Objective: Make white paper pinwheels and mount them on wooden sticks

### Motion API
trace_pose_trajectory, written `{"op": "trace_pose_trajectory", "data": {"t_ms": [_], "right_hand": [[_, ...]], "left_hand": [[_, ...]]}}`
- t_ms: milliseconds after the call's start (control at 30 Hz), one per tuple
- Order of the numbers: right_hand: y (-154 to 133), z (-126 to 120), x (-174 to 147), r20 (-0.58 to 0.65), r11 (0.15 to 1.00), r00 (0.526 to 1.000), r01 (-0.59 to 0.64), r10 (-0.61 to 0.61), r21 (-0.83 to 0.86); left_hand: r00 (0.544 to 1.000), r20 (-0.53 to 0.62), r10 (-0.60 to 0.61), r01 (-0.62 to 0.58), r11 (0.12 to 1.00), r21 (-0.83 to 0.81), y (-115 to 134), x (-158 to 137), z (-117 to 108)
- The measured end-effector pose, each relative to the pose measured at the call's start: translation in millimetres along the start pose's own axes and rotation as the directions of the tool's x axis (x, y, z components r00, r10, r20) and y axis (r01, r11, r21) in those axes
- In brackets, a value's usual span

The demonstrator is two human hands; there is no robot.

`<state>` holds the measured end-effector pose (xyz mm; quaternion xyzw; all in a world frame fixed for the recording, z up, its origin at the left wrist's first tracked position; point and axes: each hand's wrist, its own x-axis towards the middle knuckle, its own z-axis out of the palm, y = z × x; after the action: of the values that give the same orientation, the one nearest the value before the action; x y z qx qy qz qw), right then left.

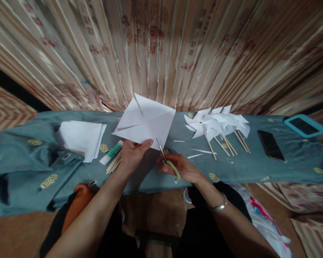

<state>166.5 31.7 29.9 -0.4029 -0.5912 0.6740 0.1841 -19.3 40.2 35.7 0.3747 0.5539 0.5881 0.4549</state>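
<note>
A square white sheet of paper (153, 118) is tilted up over the middle of the table, with slits running in from two of its corners. My left hand (134, 152) pinches its lower edge, thumb on top. In my right hand (180, 166) are scissors (165, 161) with pale green handles, my fingers closed round the loops. Their blades point up and away from me and lie at the sheet's lower right corner. Just left of my left hand, thin wooden sticks (115, 163) lie beside a green and white glue stick (111, 153).
Several white paper pinwheels (215, 123) on sticks lie at the right, near thin paper strips (197, 152). Farther right are a dark phone (270, 144) and a blue-framed tablet (304, 125). Stacked paper (80, 138) sits left on the grey-green cloth (140, 182). A patterned curtain (161, 53) hangs behind.
</note>
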Motion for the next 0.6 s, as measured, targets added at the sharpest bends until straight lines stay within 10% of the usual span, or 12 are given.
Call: {"op": "trace_pose_trajectory", "data": {"t_ms": [600], "right_hand": [[-0.3,-1.9,-1.1,0.01,1.0,1.0,0.028,-0.028,-0.008]], "left_hand": [[1.0,-0.001,-0.005,0.005,1.0,-0.011,0.7,1.2,-0.9]]}}
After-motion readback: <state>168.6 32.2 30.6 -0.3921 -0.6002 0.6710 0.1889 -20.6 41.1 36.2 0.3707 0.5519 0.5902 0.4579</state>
